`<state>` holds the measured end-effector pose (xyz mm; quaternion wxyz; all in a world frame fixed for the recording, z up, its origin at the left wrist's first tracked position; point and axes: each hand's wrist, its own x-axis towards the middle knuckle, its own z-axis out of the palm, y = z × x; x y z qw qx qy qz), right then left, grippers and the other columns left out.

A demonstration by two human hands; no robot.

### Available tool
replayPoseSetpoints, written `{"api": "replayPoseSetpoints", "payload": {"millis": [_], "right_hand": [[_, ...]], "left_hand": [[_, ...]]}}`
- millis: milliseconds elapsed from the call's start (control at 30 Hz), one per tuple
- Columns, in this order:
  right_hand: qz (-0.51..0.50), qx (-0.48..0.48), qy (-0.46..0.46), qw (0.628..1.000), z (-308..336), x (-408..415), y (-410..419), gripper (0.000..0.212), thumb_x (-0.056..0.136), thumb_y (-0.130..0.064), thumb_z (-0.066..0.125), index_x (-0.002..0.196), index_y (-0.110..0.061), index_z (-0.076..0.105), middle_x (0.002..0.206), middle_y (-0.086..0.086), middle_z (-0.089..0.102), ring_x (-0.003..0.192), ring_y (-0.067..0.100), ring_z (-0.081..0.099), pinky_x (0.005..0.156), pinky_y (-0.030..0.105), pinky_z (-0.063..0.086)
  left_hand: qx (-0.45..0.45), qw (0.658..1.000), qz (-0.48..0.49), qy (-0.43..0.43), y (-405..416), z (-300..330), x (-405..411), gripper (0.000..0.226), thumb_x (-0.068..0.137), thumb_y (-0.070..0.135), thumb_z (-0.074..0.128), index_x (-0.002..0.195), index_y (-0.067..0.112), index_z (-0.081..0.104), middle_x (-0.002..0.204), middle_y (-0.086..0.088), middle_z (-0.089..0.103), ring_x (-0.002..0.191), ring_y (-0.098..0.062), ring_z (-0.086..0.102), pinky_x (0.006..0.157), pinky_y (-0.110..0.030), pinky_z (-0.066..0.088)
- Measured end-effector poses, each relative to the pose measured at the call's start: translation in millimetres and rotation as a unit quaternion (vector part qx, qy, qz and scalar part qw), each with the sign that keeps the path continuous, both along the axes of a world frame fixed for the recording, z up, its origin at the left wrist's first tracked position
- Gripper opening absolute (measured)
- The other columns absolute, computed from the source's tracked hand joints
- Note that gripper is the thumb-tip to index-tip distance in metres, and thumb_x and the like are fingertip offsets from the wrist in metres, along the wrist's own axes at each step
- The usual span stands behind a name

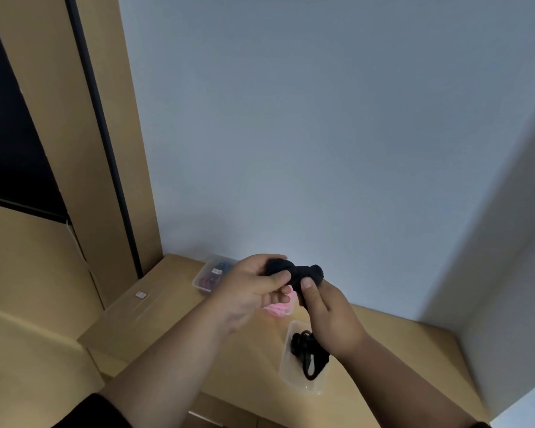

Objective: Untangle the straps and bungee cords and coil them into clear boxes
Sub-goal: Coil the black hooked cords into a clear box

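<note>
Below the hands, a clear box [294, 370] on the wooden tabletop [155, 313] holds coiled black cords [308, 353]. Farther back, another clear box [205, 274] holds bluish and purplish items, blurred. Something pink [280, 307] lies between them. Both hands hold a soft, bunched black strap bundle [294, 273] in the air: left hand [250, 291] pinches one end, right hand [328, 316] fingers curl around the other.

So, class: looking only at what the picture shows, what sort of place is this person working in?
Probably a room at home or a storeroom, not a workshop: a light wooden table in a corner of plain white walls, wooden cabinet panels alongside, and small clear boxes of cords.
</note>
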<state>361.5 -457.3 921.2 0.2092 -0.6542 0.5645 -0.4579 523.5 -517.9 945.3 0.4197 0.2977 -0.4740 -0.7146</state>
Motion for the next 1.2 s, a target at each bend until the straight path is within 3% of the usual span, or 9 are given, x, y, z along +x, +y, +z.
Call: {"api": "replayPoseSetpoints", "payload": {"millis": [200, 367, 500, 633, 767, 867, 967, 1067, 1200], "right_hand": [[-0.033, 0.095, 0.0, 0.995, -5, 1, -5, 0.054, 0.103, -0.06, 0.026, 0.077, -0.023, 0.056, 0.067, -0.011, 0.053, 0.059, 0.001, 0.047, 0.061, 0.023, 0.038], [0.01, 0.191, 0.08, 0.978, -11, 19, -5, 0.037, 0.108, -0.042, 0.034, 0.089, -0.02, 0.058, 0.083, 0.0, 0.066, 0.078, 0.015, 0.061, 0.074, 0.035, 0.046], [0.041, 0.194, 0.213, 0.957, -11, 20, -6, 0.033, 0.104, -0.042, 0.044, 0.076, -0.025, 0.042, 0.071, -0.006, 0.051, 0.069, 0.017, 0.05, 0.059, 0.029, 0.036], [0.029, 0.206, 0.312, 0.927, -5, 16, -8, 0.032, 0.099, -0.041, 0.052, 0.071, -0.029, 0.042, 0.07, -0.007, 0.052, 0.071, 0.019, 0.054, 0.057, 0.029, 0.036], [0.024, 0.208, 0.358, 0.91, 11, 5, -10, 0.033, 0.095, -0.048, 0.058, 0.071, -0.028, 0.048, 0.072, -0.007, 0.055, 0.069, 0.012, 0.052, 0.058, 0.03, 0.037], [0.041, 0.207, 0.37, 0.905, 23, -5, -11, 0.025, 0.089, -0.05, 0.068, 0.083, -0.027, 0.059, 0.085, -0.008, 0.065, 0.084, 0.014, 0.059, 0.07, 0.032, 0.045], [0.091, 0.21, 0.256, 0.939, 32, -16, -11, 0.017, 0.084, -0.035, 0.079, 0.076, -0.031, 0.065, 0.081, -0.014, 0.068, 0.078, 0.0, 0.061, 0.071, 0.022, 0.048], [0.132, 0.2, 0.119, 0.963, 38, -24, -10, 0.019, 0.083, -0.018, 0.083, 0.074, -0.026, 0.067, 0.067, -0.018, 0.064, 0.061, -0.004, 0.056, 0.058, 0.01, 0.04], [0.156, 0.18, -0.089, 0.967, 35, -27, -7, 0.011, 0.079, -0.019, 0.078, 0.076, -0.016, 0.067, 0.064, -0.002, 0.062, 0.05, 0.011, 0.048, 0.047, 0.02, 0.039]], "left_hand": [[-0.114, 0.97, 0.078, -0.201, -4, -7, -3, 0.011, 0.096, 0.01, 0.065, 0.096, 0.015, 0.074, 0.077, -0.005, 0.076, 0.069, -0.016, 0.074, 0.056, -0.021, 0.055], [-0.318, 0.866, 0.171, -0.346, -7, -23, -12, 0.01, 0.086, 0.016, 0.07, 0.082, 0.024, 0.073, 0.069, 0.019, 0.067, 0.069, -0.003, 0.061, 0.065, -0.017, 0.047], [-0.368, 0.81, 0.173, -0.422, -13, -32, -7, 0.006, 0.087, 0.021, 0.071, 0.09, 0.019, 0.076, 0.084, 0.007, 0.068, 0.08, -0.008, 0.055, 0.065, -0.008, 0.035], [-0.388, 0.774, 0.122, -0.486, -18, -42, 0, 0.01, 0.089, 0.02, 0.067, 0.082, 0.015, 0.072, 0.081, -0.002, 0.069, 0.082, -0.02, 0.06, 0.061, -0.028, 0.033], [-0.396, 0.783, 0.014, -0.479, -21, -45, 8, 0.014, 0.092, 0.018, 0.065, 0.097, 0.021, 0.078, 0.092, 0.002, 0.073, 0.089, -0.013, 0.063, 0.077, -0.03, 0.048], [-0.371, 0.807, -0.059, -0.456, -22, -42, 18, 0.018, 0.092, 0.018, 0.067, 0.093, 0.033, 0.077, 0.082, 0.021, 0.069, 0.081, 0.007, 0.059, 0.067, -0.009, 0.04], [-0.287, 0.871, -0.084, -0.389, -16, -42, 26, 0.035, 0.091, 0.014, 0.069, 0.082, 0.047, 0.073, 0.074, 0.02, 0.069, 0.067, 0.005, 0.06, 0.062, -0.008, 0.044], [-0.211, 0.927, -0.126, -0.283, -5, -41, 30, 0.033, 0.089, 0.004, 0.067, 0.083, 0.035, 0.076, 0.063, 0.005, 0.065, 0.056, -0.007, 0.056, 0.054, -0.019, 0.046], [-0.125, 0.968, -0.169, -0.141, 10, -37, 24, 0.013, 0.081, 0.0, 0.065, 0.086, 0.011, 0.063, 0.06, -0.005, 0.06, 0.052, -0.015, 0.052, 0.049, -0.024, 0.042]]}}
